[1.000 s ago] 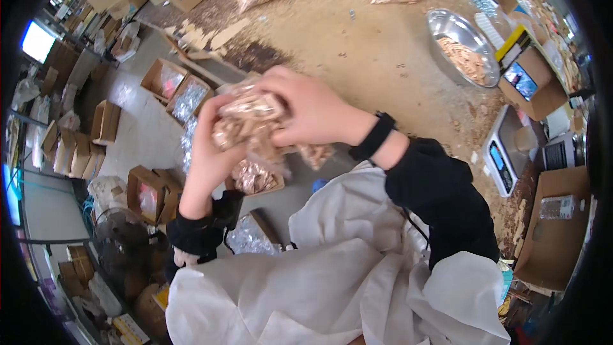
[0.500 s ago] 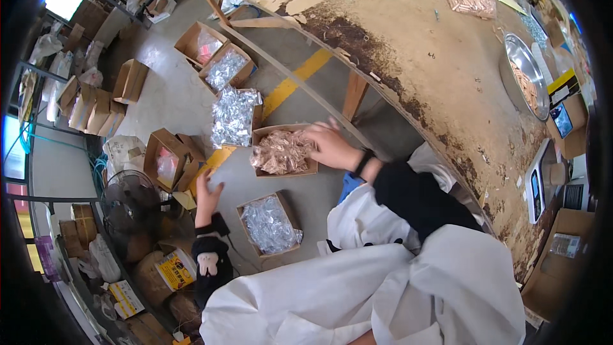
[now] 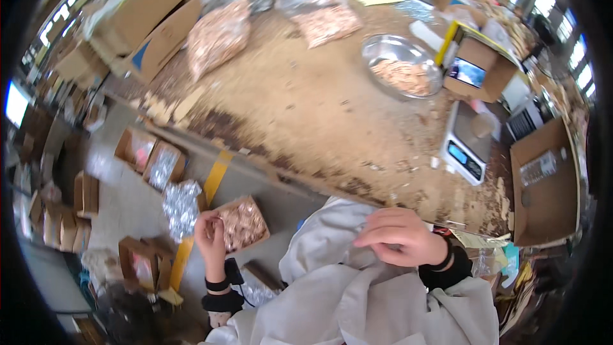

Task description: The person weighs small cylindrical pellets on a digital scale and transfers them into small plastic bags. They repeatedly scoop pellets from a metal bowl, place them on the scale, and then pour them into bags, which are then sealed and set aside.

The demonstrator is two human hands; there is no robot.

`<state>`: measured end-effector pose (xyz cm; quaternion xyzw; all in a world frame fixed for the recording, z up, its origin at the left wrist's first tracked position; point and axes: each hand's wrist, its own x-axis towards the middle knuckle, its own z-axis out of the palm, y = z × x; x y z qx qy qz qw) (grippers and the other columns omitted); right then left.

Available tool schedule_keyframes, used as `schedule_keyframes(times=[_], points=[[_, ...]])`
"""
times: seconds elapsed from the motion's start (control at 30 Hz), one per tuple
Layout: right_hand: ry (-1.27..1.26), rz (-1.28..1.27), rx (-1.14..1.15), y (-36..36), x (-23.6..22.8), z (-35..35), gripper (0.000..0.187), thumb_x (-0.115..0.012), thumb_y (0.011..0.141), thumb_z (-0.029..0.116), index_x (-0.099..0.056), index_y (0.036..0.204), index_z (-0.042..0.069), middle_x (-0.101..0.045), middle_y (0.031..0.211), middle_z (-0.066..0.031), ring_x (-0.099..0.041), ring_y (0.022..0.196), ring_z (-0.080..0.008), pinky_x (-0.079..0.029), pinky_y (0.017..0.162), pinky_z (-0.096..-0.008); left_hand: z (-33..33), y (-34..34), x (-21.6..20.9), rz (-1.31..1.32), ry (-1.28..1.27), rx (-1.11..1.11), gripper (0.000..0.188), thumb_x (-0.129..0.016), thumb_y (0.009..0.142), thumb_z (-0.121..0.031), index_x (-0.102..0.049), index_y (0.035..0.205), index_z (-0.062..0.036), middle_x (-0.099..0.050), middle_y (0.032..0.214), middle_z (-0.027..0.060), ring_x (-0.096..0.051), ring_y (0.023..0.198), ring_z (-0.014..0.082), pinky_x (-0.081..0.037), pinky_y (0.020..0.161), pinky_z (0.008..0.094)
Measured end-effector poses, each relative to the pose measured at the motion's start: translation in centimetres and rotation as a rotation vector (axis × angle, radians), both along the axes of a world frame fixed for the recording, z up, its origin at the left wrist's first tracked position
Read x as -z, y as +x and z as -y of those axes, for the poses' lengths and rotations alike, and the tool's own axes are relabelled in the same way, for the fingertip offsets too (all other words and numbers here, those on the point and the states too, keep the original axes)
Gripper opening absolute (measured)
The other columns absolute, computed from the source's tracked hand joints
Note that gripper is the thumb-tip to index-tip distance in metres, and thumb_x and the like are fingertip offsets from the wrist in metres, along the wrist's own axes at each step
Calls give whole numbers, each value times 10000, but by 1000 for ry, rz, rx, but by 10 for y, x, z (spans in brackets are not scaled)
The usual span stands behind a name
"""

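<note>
Left hand (image 3: 210,236): fingers curled toward thumb, overlapping in view the near-left edge of the open carton (image 3: 254,241) of copper-coloured packets (image 3: 242,222), which sits on the floor beside the workbench (image 3: 306,108); contact cannot be told. Right hand (image 3: 396,236): fingers together, bent, above the pale cloth (image 3: 332,268) over the lap; cannot tell whether either hand pinches anything.

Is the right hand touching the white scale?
Apart. The head view shows a stretch of worn tabletop between the right hand, near the bench edge, and the white scale.
</note>
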<state>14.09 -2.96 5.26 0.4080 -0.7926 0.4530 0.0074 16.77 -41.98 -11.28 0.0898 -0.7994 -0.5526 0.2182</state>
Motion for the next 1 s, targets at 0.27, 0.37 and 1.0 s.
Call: schedule_keyframes(times=[0.27,0.37,1.0], points=[[329,-354,763,13,-64,-121,400,-650,692,-4,-654,1090,37,-663,1037,-151,-630,978,-353,-505,866,-408,-104,-91,-155,7,111,790,280,-650,830,34,-618,1101,-26,-598,977,15,-543,812,107,-434,734,245],[263,-221,990,-1,-60,-166,672,-629,716,-56,-455,1358,39,-452,1373,-202,-434,1293,-390,-349,1085,-418,-141,-111,-200,191,39,1002,339,-680,857,-50,-592,1184,-31,-604,993,14,-552,792,101,-435,699,244],[285,-19,1189,-73,4,-259,266,-773,703,99,-536,793,19,-596,1160,-193,-607,985,-405,-505,802,-413,-259,-263,-164,55,-736,908,431,-748,821,-325,-570,1128,-82,-668,804,140,-656,749,349,-514,663,422]])
